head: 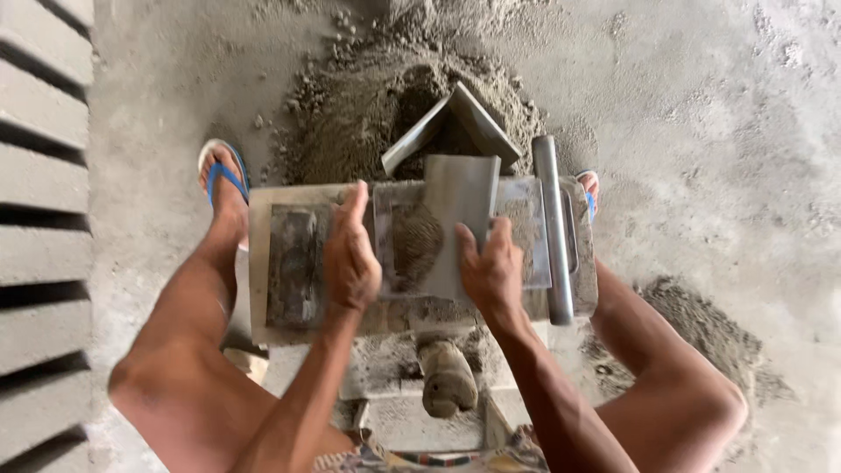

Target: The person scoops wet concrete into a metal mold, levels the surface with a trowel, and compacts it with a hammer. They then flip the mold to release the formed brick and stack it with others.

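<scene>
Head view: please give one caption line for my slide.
Both hands grip a metal mould above a mortar heap.

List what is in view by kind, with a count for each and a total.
Bare hands: 2, left hand and right hand
Curved grey metal sheet they grip: 1
Grey metal pipe: 1
Blue flip-flop sandals: 2
Heap of grey sandy mix: 1
Total: 7
</scene>
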